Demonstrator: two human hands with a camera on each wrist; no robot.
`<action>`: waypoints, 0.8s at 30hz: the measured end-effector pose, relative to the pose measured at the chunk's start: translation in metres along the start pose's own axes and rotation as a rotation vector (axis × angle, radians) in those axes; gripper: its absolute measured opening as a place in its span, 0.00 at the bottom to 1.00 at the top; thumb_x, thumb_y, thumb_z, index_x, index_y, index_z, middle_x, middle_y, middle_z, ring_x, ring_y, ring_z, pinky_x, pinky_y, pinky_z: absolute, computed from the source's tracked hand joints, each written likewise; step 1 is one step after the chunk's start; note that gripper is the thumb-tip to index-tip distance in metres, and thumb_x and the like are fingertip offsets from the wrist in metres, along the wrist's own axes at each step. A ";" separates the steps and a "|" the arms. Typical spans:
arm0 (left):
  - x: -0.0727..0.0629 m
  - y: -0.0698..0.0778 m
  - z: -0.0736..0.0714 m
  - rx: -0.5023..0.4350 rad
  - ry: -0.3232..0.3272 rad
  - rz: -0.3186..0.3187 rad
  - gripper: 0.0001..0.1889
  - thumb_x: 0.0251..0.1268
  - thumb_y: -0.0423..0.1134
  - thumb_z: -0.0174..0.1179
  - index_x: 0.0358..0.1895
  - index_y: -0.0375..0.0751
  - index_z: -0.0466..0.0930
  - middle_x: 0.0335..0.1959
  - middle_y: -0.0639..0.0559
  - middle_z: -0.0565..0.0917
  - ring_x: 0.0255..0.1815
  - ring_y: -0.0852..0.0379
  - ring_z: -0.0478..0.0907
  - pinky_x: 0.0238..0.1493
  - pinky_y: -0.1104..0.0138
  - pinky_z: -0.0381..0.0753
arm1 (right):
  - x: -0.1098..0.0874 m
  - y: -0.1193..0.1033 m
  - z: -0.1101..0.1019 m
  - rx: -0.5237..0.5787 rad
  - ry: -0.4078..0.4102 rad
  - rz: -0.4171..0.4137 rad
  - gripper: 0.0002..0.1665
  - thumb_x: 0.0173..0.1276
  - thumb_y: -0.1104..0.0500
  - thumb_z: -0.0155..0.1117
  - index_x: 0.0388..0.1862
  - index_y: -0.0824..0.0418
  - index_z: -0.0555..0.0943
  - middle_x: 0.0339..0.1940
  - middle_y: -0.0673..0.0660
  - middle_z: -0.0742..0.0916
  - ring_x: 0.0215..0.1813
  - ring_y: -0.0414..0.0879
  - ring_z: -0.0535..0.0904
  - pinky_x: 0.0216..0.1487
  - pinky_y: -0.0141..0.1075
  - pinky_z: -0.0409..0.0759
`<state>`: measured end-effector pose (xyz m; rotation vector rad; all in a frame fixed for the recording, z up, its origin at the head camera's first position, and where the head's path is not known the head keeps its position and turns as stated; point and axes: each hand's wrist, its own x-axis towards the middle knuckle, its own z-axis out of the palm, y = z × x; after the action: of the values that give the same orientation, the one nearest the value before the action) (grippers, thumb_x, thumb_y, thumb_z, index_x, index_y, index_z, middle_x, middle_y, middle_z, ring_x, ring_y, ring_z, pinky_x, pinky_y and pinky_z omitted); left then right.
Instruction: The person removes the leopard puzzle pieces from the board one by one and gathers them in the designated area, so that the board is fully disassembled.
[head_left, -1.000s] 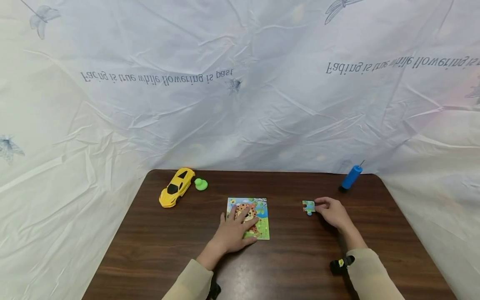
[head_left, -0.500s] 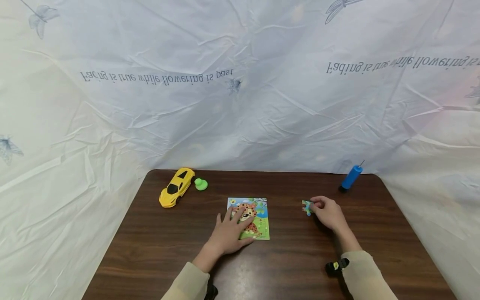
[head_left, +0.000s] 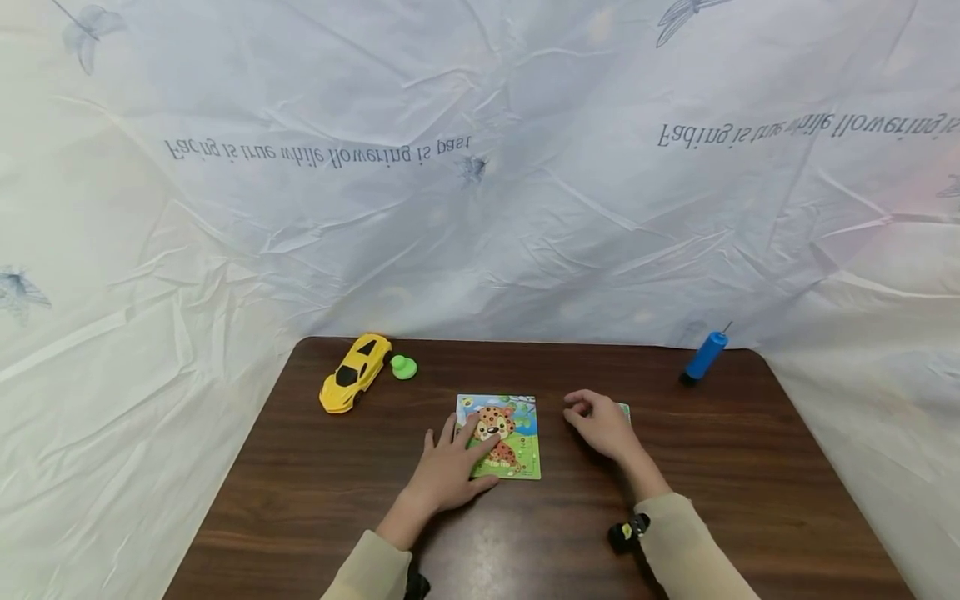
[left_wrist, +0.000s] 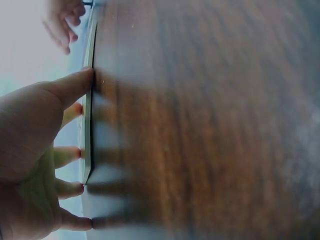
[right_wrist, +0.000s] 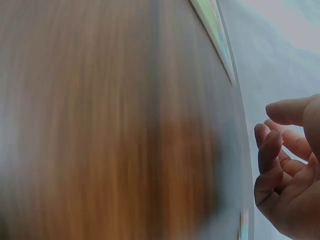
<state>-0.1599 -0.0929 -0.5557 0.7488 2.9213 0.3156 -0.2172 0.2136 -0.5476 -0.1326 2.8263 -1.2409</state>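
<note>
A square jigsaw puzzle [head_left: 517, 454] with a spotted cartoon leopard lies flat at the table's middle. Spread fingers of my left hand [head_left: 444, 471] rest on its left part and lower edge; in the left wrist view the thumb [left_wrist: 75, 85] touches the board's near edge. My right hand [head_left: 603, 429] hovers to the right of the puzzle, fingers loosely curled and nothing between thumb and fingertips in the right wrist view. Behind that hand a corner of a small puzzle piece [head_left: 626, 409] shows on the table, the remainder hidden.
A yellow toy car [head_left: 356, 373] and a green knob-shaped piece [head_left: 403, 367] sit at the back left of the brown table [head_left: 555, 533]. At the back right lies a blue hand pump [head_left: 705, 357] with a thin needle. White printed cloth [head_left: 480, 250] hangs behind.
My right hand has let go of the small puzzle piece and moved left toward the puzzle, leaving the piece behind. The left hand has slid slightly left and down, uncovering more of the leopard.
</note>
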 end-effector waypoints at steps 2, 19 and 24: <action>0.000 0.000 -0.001 0.008 0.000 0.000 0.36 0.74 0.68 0.56 0.81 0.65 0.65 0.84 0.44 0.54 0.81 0.30 0.50 0.66 0.26 0.59 | 0.002 -0.009 0.012 0.008 -0.016 -0.009 0.15 0.76 0.56 0.68 0.57 0.59 0.85 0.38 0.50 0.85 0.29 0.45 0.77 0.36 0.43 0.76; 0.001 0.000 -0.002 0.011 -0.007 -0.001 0.35 0.74 0.68 0.55 0.80 0.65 0.65 0.84 0.44 0.54 0.81 0.28 0.50 0.66 0.26 0.59 | 0.008 -0.051 0.068 -0.027 -0.107 -0.033 0.20 0.72 0.52 0.72 0.59 0.58 0.87 0.46 0.53 0.83 0.46 0.48 0.81 0.47 0.50 0.81; 0.001 0.000 -0.001 0.014 0.000 0.003 0.35 0.73 0.68 0.55 0.80 0.65 0.66 0.84 0.43 0.55 0.80 0.27 0.51 0.66 0.26 0.60 | 0.007 -0.056 0.070 -0.048 -0.087 -0.023 0.20 0.69 0.53 0.75 0.57 0.59 0.87 0.43 0.53 0.82 0.43 0.48 0.79 0.44 0.49 0.80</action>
<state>-0.1605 -0.0926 -0.5546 0.7551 2.9255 0.2959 -0.2152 0.1240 -0.5533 -0.2163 2.7893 -1.1421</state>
